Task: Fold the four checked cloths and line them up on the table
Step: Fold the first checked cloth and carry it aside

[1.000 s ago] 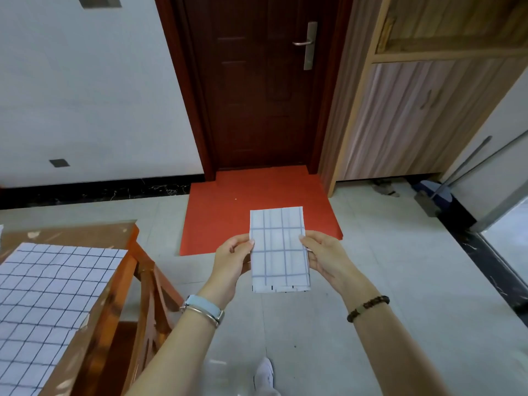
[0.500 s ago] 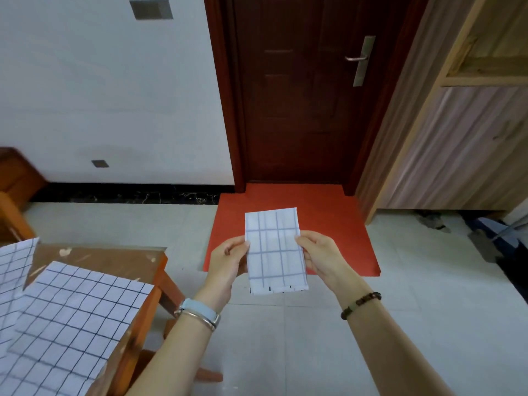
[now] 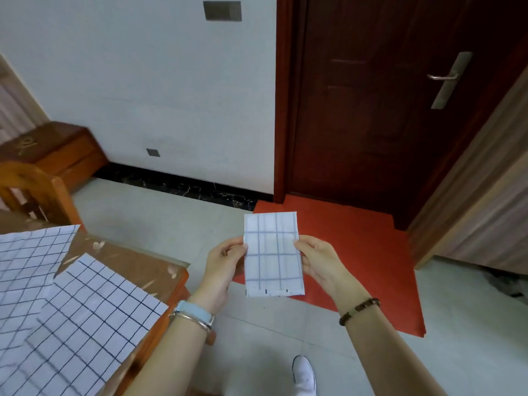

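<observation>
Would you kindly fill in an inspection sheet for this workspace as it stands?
Surface: wooden table at left, glossy top.
Job's things: folded cloth held upright over the floor; near cloth and far cloth lie unfolded on the table; fourth not seen.
Clutter: nothing seen.
Grippers: left hand and right hand pinch the folded cloth's side edges.
Cables: nothing seen.
Surroundings: door, red mat, chair, chest.

Softly, evenly lit; brightest on the white wall [image 3: 137, 81] left of the door [image 3: 371, 124]. Glossy glare on the desk [image 3: 128, 261] far left of the door. Motion-blurred there, bowed toward frame edges.
</observation>
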Motion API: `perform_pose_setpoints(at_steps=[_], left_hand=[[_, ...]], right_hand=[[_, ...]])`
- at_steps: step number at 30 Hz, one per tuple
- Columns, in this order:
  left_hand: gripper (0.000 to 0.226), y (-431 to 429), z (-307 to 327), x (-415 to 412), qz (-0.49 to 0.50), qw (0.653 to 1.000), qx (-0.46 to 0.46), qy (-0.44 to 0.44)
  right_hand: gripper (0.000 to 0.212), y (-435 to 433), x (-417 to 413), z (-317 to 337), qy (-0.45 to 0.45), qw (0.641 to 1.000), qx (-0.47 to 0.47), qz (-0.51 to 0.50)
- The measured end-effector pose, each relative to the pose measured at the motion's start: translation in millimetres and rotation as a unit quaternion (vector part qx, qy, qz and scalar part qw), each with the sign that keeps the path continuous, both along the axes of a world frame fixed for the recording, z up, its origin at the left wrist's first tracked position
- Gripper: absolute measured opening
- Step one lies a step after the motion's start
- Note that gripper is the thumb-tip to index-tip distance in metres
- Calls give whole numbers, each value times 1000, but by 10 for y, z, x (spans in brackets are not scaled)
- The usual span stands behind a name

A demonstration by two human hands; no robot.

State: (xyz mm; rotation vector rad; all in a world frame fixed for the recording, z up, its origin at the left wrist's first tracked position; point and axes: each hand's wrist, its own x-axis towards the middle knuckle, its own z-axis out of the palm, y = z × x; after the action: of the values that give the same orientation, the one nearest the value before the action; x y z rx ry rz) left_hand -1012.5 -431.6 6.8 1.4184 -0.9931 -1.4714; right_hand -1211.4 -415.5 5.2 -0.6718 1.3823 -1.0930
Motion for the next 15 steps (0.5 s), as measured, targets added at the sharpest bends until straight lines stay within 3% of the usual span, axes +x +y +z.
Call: perform_pose_setpoints(at_steps=[15], left_hand=[[19,-1308,28,-425,137,990,13,21]], right_hand=[[18,-1864,-376,80,-15,990,-2,140]])
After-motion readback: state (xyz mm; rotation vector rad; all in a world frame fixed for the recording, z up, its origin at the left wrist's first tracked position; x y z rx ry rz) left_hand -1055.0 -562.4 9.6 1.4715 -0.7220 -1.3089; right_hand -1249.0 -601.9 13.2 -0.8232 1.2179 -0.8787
